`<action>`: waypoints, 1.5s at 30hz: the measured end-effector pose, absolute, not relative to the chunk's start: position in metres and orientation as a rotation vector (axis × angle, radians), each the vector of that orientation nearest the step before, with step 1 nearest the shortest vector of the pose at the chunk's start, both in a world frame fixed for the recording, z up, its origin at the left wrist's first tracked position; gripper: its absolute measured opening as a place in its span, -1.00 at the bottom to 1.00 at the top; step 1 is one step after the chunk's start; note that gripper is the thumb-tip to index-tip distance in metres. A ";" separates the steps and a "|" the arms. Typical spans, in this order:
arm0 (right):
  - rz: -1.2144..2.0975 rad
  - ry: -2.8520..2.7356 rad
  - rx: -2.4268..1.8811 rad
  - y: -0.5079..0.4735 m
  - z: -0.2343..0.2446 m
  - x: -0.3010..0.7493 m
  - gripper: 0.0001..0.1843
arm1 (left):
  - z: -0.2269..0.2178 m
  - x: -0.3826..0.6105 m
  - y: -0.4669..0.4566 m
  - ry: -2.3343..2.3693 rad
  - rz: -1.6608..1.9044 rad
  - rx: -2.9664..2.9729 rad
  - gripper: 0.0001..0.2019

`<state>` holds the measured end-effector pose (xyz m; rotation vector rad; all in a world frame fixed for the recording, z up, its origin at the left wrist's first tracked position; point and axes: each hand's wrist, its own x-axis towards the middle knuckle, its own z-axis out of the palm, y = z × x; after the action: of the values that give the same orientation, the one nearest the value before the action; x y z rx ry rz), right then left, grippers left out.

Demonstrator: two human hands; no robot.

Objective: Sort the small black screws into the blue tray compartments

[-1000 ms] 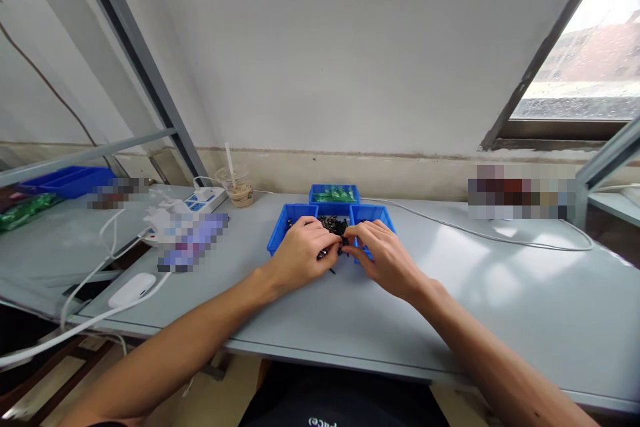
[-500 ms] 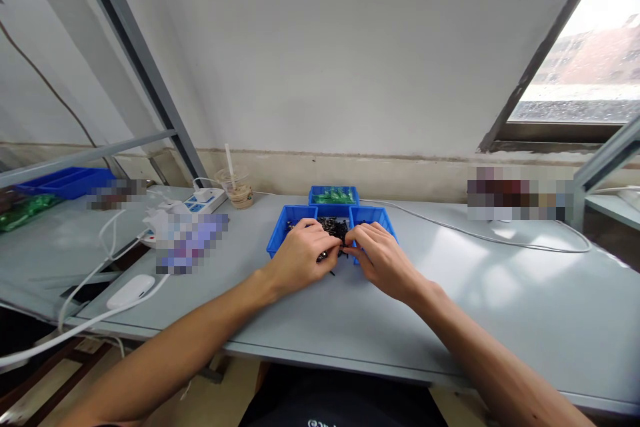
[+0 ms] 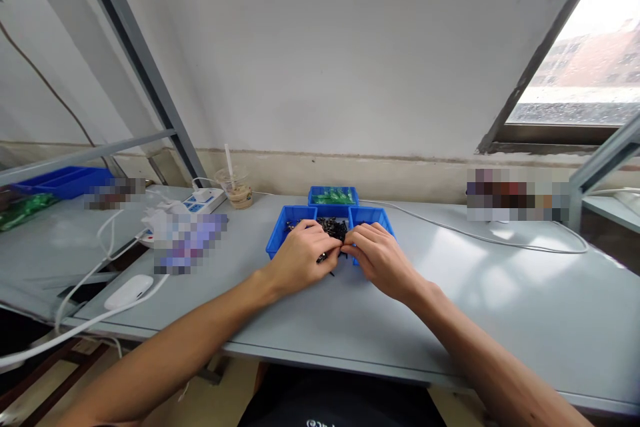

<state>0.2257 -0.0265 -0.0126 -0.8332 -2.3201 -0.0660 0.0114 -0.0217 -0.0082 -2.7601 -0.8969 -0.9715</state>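
Note:
A blue divided bin [image 3: 276, 230] sits on the grey table, with a heap of small black and metallic parts [image 3: 330, 227] in its middle compartment. Over the front of the bin, my left hand [image 3: 305, 253] has its fingers pinched together. My right hand [image 3: 375, 257] is pinched too, its fingertips meeting those of the left above the middle compartment. Whatever lies between the fingertips is too small and too covered to name. Behind this bin stands a smaller blue bin [image 3: 313, 199] with green pieces [image 3: 334, 195] in it.
To the left are a plastic cup with a straw [image 3: 240, 195], a white power strip [image 3: 213, 201], a white charger-like block [image 3: 129, 291] and cables. A thin white cable [image 3: 450, 232] runs along the right side. Blue trays [image 3: 65, 180] lie at far left.
My right hand's fingertips have closed in slightly against the left ones. Otherwise the hands and bins keep their places; the view has shifted a little.

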 end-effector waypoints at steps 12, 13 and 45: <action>-0.099 -2.328 -0.820 -0.026 -0.013 0.225 -0.70 | -0.008 0.013 -0.022 -0.893 -0.950 -2.782 -0.81; -0.100 -2.328 -0.822 -0.026 -0.013 0.225 -0.68 | -0.008 0.013 -0.022 -0.891 -0.947 -2.784 -0.80; -0.130 -2.214 -0.856 -0.029 -0.006 0.228 -0.70 | -0.007 0.008 -0.018 -0.933 -0.835 -2.770 -0.79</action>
<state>0.2277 -0.0286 -0.0064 -0.8556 -2.2143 -0.1298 0.0084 -0.0183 -0.0066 -2.7704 -0.9327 -0.8351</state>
